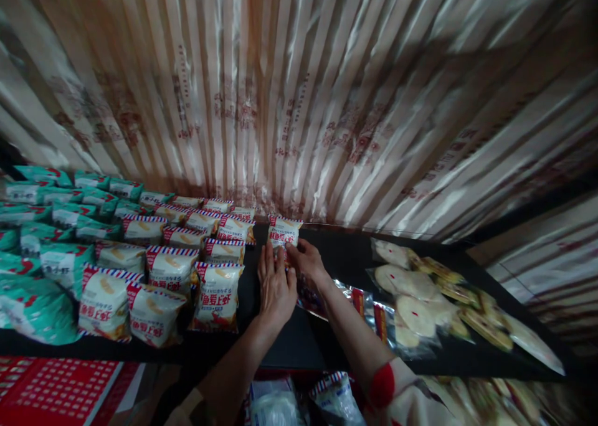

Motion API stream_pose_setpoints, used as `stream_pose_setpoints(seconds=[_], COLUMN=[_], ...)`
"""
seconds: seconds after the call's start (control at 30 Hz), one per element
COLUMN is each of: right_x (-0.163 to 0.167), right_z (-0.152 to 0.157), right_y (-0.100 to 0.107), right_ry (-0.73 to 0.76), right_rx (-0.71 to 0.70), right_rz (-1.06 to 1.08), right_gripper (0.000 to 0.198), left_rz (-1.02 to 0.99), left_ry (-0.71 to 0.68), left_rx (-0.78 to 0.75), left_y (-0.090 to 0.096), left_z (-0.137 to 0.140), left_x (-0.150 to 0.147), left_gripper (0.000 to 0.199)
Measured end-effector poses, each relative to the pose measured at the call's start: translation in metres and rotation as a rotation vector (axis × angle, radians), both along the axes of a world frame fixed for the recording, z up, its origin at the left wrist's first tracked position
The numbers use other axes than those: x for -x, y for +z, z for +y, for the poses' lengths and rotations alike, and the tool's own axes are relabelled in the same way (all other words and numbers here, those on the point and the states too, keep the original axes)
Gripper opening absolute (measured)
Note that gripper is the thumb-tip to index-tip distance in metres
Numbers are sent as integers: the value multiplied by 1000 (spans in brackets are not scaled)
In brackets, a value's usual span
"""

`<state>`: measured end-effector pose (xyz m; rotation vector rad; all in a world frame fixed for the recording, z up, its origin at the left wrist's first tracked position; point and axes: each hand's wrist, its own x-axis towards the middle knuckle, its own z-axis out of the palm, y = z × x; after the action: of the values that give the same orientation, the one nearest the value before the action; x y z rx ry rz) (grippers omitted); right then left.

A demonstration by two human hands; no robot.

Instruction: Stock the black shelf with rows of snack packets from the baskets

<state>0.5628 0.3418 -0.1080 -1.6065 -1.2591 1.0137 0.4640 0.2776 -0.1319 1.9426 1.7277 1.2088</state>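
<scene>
A white snack bag [284, 228] with a red and blue striped top edge stands upright on the black shelf [336, 242] near the back. My left hand [276, 284] rests against its lower left front, with fingers stretched out. On the bag's right side is my right hand [306, 261], its fingers curled around the edge. Both hands cover the bag's lower part. Left of them, rows of similar snack bags [217, 296] with red lettering stand upright.
Green snack bags [60, 267] fill the far left. Flat clear packs [415, 314] lie on the right, beside shiny packets [364, 304] under my right forearm. Below the shelf are a red basket [60, 388] and a container with more bags [336, 398]. Printed plastic sheeting [280, 102] hangs behind.
</scene>
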Motion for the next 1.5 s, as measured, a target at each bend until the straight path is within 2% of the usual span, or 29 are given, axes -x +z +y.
stream_pose_setpoints(seconds=[0.13,0.37,0.53,0.7,0.93,1.13,1.33,1.43,1.5], right_x=[5,14,16,18,27,31,33,31,27], right_z=[25,58,74,81,78,74,62,37,8], right_y=[-7,-23,-30,-27,-16,-19,-24,-17,-9], right_ry=[-23,-68,-15,42,48,12,-119,-159,-147], right_rx=[15,39,27,26,51,39,-119,-276,-346], right_rz=[-72,-118,-180,-297,-547,-526,-408,-308,-190], right_gripper=[32,41,34,26,31,37,48,51,50], left_rz=[-64,-97,-98,-90,-113,-79,-61,-64,-65], left_ry=[14,3,8,4,23,22,6,-60,-110], left_rx=[12,66,115,162,169,178,165,126,109], left_y=[-7,-17,-23,-25,-28,-21,-7,-1,3], left_z=[12,25,28,29,26,21,9,-2,-10], left_x=[-1,4,2,1,2,5,16,21,23], left_gripper=[49,47,48,48,45,43,34,28,26])
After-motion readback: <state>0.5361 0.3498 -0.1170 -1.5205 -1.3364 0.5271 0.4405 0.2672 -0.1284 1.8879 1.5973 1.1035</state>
